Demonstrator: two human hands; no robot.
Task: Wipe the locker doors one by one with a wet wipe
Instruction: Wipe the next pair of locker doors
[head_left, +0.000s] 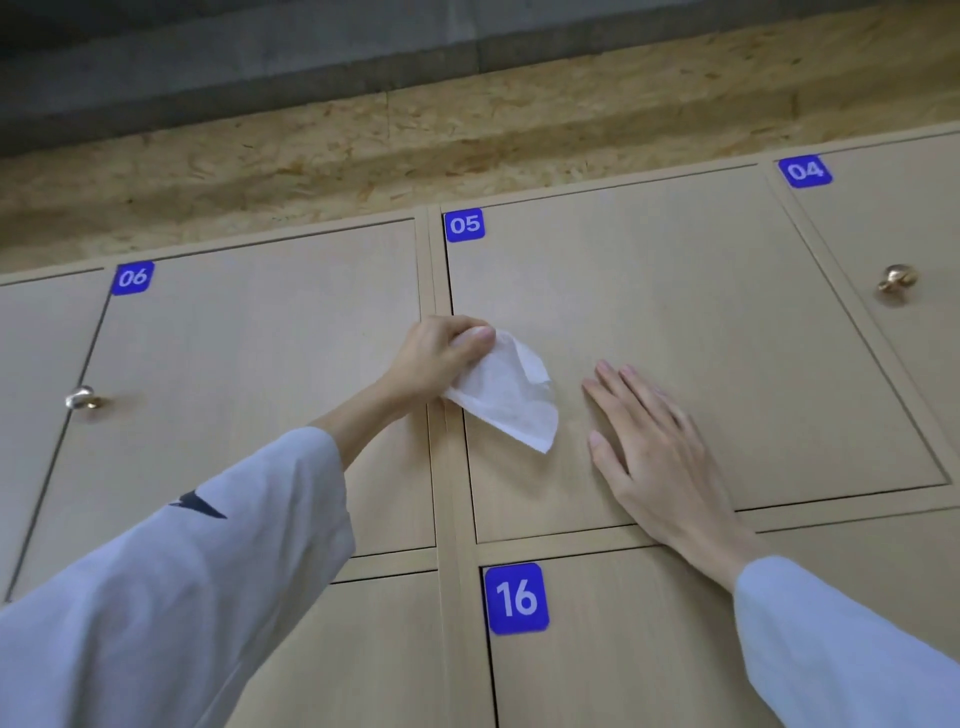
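Note:
A white wet wipe (511, 397) hangs folded from my left hand (439, 358), which grips its top corner at the left edge of locker door 05 (701, 322). The wipe lies against the door's lower left area. My right hand (660, 447) rests flat on the same door, fingers spread and pointing up, just right of the wipe and not touching it. The door is light wood with a blue 05 label (464, 224) at its top left corner. No knob shows on door 05; my hands may cover it.
Door 06 (249, 374) lies to the left with a brass knob (83, 400). Door 04 (893, 218) is at the right with its own knob (896, 283). Door 16 (623, 649) sits below. Rough chipboard (467, 135) runs above the lockers.

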